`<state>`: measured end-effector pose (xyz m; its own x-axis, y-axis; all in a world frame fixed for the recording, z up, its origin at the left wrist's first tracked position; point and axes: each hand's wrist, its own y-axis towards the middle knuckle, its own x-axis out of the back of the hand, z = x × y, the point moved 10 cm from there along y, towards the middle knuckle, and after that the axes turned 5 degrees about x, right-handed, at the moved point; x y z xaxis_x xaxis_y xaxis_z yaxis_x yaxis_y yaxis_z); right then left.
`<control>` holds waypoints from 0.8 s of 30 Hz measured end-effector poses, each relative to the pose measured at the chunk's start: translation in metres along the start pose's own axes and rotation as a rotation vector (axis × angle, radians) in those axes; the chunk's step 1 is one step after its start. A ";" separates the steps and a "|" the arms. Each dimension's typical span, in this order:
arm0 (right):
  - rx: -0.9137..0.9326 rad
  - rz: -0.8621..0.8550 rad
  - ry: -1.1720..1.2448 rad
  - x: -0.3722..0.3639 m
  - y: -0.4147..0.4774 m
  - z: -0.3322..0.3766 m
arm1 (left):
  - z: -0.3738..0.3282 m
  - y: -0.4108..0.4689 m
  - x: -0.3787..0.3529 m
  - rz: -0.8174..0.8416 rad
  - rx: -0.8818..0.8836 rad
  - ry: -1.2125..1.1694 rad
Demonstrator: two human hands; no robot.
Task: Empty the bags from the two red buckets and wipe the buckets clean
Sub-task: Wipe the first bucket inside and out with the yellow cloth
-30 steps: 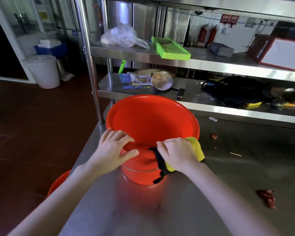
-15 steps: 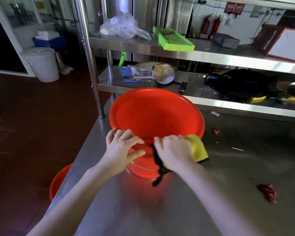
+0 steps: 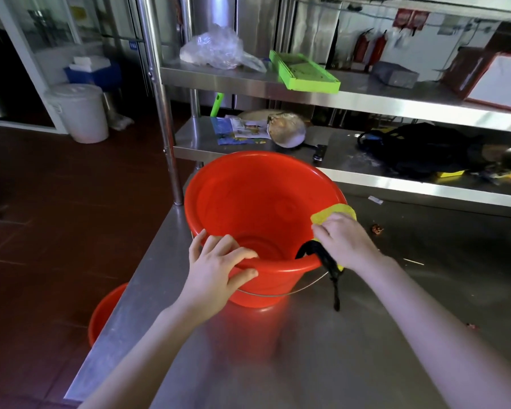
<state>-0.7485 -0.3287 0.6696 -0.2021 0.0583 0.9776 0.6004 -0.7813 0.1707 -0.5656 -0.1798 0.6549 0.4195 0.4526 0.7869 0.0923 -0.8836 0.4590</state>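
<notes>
Newbie: ok, going left to right, what's over on the floor side?

Regular: white lidded bin (image 3: 80,113) sits far back on the dark red floor, with a blue cooler box (image 3: 92,73) behind it. Closer in, a second red bucket (image 3: 105,312) stands on the floor, half hidden by the edge of the steel table (image 3: 307,364).

Newbie: and the one being worked on?

Regular: red bucket (image 3: 263,202) stands upright on the table near its left corner, with its wire handle hanging down the near side. The left hand (image 3: 216,267) grips the near rim, fingers hooked inside and thumb on the outer wall.

Newbie: other hand?

Regular: right hand (image 3: 345,243) is closed on a yellow cloth (image 3: 334,212) and presses it over the rim on the right side. A black strap (image 3: 334,281) dangles from under that hand down the outside of the bucket. Can't tell what it's attached to, tbh.

Newbie: anything past that?

Regular: a reddish scrap (image 3: 376,229) lies on the table near the bucket. On the shelves behind, a clear plastic bag (image 3: 219,50) and a green tray (image 3: 304,73) are on the upper one, and a black bag (image 3: 419,149) is on the lower one, further right.
</notes>
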 end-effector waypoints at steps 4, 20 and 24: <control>0.065 -0.106 -0.096 -0.008 -0.021 0.078 | -0.009 0.005 -0.002 -0.026 0.012 0.004; 0.123 -0.067 0.076 0.007 0.001 0.007 | 0.029 0.005 0.024 0.079 -0.119 0.107; -0.003 -0.248 -0.159 0.003 -0.026 0.075 | 0.026 0.004 0.021 0.047 -0.039 0.087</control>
<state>-0.7071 -0.2615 0.6777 -0.2182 0.3446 0.9130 0.5457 -0.7326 0.4069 -0.5328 -0.1766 0.6624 0.3426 0.4211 0.8398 0.0385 -0.8995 0.4353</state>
